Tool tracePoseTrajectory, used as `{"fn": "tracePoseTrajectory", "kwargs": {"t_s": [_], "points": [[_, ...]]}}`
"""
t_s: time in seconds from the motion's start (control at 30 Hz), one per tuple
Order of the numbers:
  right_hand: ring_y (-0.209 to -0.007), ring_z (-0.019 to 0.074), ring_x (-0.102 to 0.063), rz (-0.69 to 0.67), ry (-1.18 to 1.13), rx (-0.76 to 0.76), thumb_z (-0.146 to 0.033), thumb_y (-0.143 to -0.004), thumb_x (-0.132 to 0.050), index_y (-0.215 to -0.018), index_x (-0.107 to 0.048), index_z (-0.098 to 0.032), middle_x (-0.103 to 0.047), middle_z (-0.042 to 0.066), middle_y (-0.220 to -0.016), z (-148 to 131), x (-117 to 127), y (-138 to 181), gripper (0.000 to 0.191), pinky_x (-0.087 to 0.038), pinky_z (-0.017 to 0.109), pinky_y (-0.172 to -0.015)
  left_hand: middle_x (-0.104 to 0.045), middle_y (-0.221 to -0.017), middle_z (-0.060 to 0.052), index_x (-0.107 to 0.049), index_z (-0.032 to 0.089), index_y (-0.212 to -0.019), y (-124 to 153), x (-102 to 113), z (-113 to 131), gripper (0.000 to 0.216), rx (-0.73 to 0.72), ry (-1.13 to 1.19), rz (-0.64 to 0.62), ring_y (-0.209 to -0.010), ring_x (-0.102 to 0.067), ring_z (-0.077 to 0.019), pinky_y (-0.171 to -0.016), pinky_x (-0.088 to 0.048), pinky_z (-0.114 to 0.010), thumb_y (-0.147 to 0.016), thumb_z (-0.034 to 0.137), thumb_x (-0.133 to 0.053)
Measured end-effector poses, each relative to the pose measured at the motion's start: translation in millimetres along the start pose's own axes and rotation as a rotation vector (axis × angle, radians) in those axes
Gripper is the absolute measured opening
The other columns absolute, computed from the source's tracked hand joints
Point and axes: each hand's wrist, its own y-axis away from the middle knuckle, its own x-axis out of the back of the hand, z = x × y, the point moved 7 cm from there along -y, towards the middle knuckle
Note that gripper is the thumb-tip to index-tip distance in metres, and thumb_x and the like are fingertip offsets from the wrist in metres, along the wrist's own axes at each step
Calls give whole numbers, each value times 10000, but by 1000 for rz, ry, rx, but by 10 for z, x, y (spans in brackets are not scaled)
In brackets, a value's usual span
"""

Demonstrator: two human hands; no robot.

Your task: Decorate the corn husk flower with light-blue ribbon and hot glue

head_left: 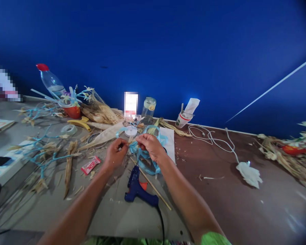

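My left hand (116, 152) and my right hand (150, 145) meet above the table, both with fingers pinched on a light blue ribbon (133, 147) wound round a thin stem. Loose loops of the same ribbon (153, 167) trail under my right hand. A white ribbon spool (131, 131) lies just behind the hands. A dark blue glue gun (137, 189) with an orange trigger lies below them, its black cord running toward me. A thin wooden stick (153, 186) lies beside the gun.
Dried corn husks (102, 114) and blue-wrapped branches (42, 149) cover the left of the table. A plastic bottle (51, 81), a red pot (72, 110), a tape roll (68, 129), a glass jar (148, 109), a paper cup (182, 119) and a white cable (214, 137) stand behind. More husks (288, 149) lie right.
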Motion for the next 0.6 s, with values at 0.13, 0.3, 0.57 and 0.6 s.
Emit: {"fn": "tracePoseTrajectory", "kwargs": {"t_s": [0.13,0.3,0.57,0.6], "points": [[-431,51,-371,-7,41,51,-387,-588,-707,-570,-556,-149,-488,-55,-471,-42,-12,6,282,-262,204,-438,-535,-636,23,-582,173,-654,9,20,27,55,-9,-33,20,-616,-471,-115,-599,-368,-231,-685,199,-545],[-423,35,-384,-181,-131,-43,-307,-569,-714,-595,-582,-132,-541,-33,-515,-18,-80,27,221,-247,191,-433,-482,-535,43,-574,171,-640,9,-44,8,110,133,208,-54,-510,-409,-92,-505,-318,-219,-680,268,-604],[-409,20,-344,-303,-318,-125,-210,-542,-714,-630,-589,-123,-539,-37,-501,-46,-117,73,177,-250,178,-438,-494,-520,34,-574,166,-609,36,-134,60,209,230,450,-237,-491,-405,-81,-495,-311,-223,-649,328,-701],[-416,24,-357,-295,-303,-109,-214,-541,-718,-623,-591,-121,-536,-35,-498,-56,-109,69,177,-248,177,-437,-498,-527,32,-577,165,-614,45,-148,58,205,232,463,-265,-493,-406,-80,-500,-314,-225,-655,324,-700]]}}
